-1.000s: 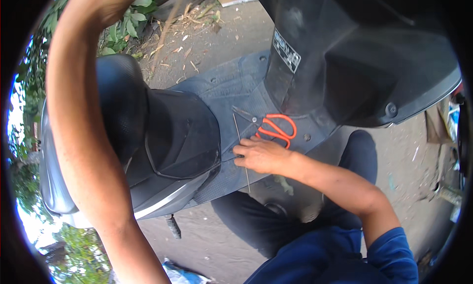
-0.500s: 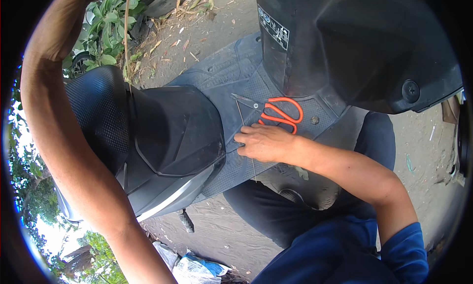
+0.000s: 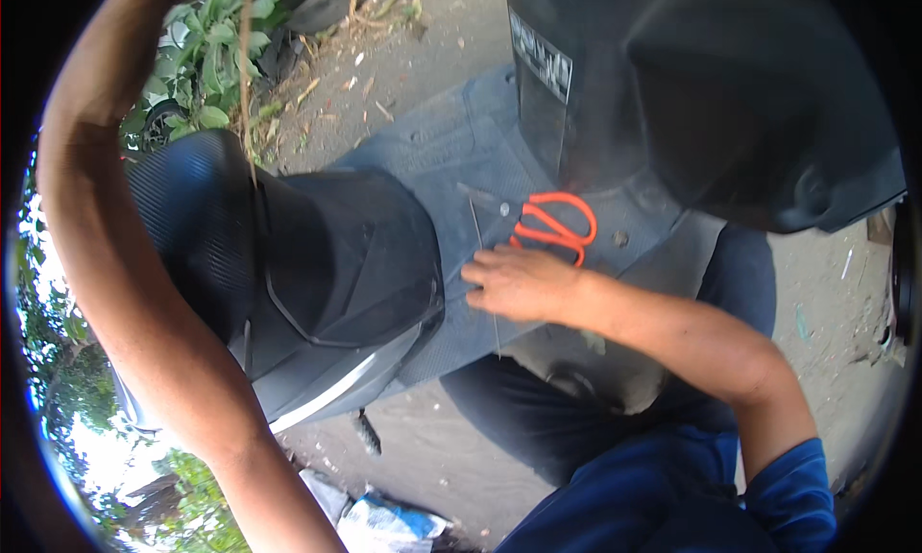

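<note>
My right hand [image 3: 519,284] rests on the grey scooter floorboard [image 3: 432,150], fingers curled over a thin pale stick [image 3: 477,227] that runs under the hand and out toward me. Orange-handled scissors [image 3: 555,228] lie on the floorboard just beyond the knuckles, not touched. My left forearm [image 3: 115,265] rises along the left side and bends to the top rim, where the hand itself is cut off. A thin dry strand [image 3: 248,92] hangs down from there in front of the black scooter seat [image 3: 336,255].
The scooter's dark front body [image 3: 730,102] fills the upper right. Green plants [image 3: 197,73] and dry litter lie on the dirt beyond the floorboard. A blue and white bag [image 3: 384,524] lies on the ground below the seat. My dark trousers and blue sleeve are at lower right.
My left arm has lifted further, taking the hand and the strand's top out past the upper rim. My right hand has stayed on the stick beside the scissors.
</note>
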`<state>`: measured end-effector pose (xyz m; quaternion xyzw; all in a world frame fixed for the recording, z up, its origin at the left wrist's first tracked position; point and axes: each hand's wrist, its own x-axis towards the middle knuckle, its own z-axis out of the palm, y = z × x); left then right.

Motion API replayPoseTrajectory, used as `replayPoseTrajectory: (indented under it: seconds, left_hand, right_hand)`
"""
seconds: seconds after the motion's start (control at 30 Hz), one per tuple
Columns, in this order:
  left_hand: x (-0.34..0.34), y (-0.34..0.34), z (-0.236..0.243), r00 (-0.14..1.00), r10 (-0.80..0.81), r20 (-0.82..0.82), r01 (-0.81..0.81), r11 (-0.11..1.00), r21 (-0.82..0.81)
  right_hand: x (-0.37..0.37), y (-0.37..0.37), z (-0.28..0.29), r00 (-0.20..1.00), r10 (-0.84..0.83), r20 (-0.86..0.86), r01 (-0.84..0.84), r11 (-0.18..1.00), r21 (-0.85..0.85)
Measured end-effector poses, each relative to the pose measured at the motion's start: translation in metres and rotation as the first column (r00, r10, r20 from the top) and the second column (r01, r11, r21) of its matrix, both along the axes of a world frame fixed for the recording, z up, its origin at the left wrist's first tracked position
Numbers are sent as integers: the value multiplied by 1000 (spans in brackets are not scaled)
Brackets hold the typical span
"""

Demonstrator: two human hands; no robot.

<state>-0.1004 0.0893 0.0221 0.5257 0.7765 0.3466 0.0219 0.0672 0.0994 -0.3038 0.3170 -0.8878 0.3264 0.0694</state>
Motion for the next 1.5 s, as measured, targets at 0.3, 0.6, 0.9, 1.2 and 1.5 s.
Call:
replayPoseTrajectory:
  seconds: [0.3, 0.6, 0.9, 1.2, 1.5]
  left_hand:
    - [6, 1, 19, 986, 99, 137, -83, 989, -124]
    - [-18, 1, 7, 1000, -27, 13, 28, 997, -78]
    - [-21, -5, 6, 994, -41, -104, 36, 998, -49]
    - [-25, -6, 3, 988, -58, -143, 52, 998, -45]
    - [-24, -6, 4, 984, -78, -163, 75, 997, -23]
  right_hand:
    - [4, 8, 10, 998, 61, 1, -61, 996, 61]
    - [3, 18, 19, 986, 127, -108, -98, 966, 237]
    - [2, 14, 19, 982, 158, -101, -123, 948, 294]
    - [0, 12, 18, 990, 143, -4, -137, 952, 272]
    - [1, 10, 18, 993, 119, -1, -115, 962, 249]
